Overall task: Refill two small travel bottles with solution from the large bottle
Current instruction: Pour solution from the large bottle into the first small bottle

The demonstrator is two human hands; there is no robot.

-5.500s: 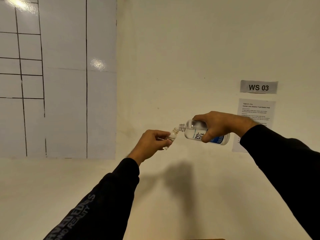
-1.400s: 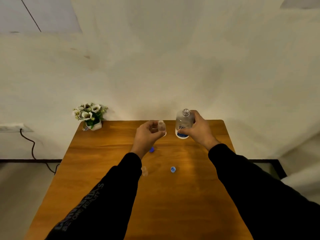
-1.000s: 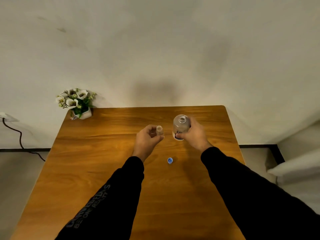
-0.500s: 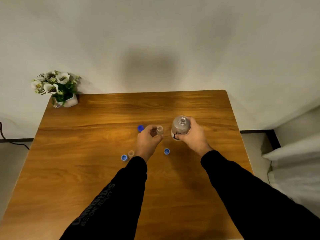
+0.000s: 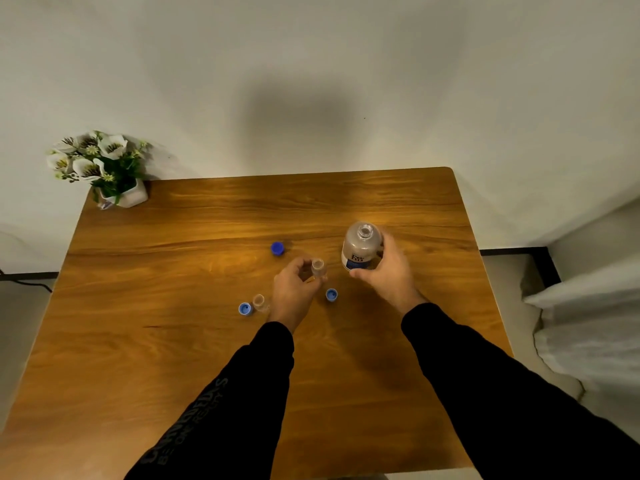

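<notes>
My left hand [image 5: 294,289] pinches a small clear travel bottle [image 5: 317,267], uncapped and upright, over the middle of the wooden table [image 5: 173,341]. My right hand [image 5: 384,271] grips the large clear bottle [image 5: 360,245] with a blue and white label; it stands upright and uncapped on the table. A second small clear bottle [image 5: 259,302] stands open to the left of my left wrist. Beside it lies a blue cap [image 5: 245,309]. Another small blue cap [image 5: 331,294] lies between my hands, and a larger dark blue cap [image 5: 277,248] lies further back.
A white pot of artificial white flowers [image 5: 104,171] stands at the table's far left corner against the wall. A pale fabric-covered surface [image 5: 588,323] lies beyond the table's right edge. A black cable [image 5: 27,284] runs along the floor at the left.
Earlier the large bottle was tipped over the small one in the air. Both came down to the table, and the view tilted down, revealing the second small bottle and the caps.
</notes>
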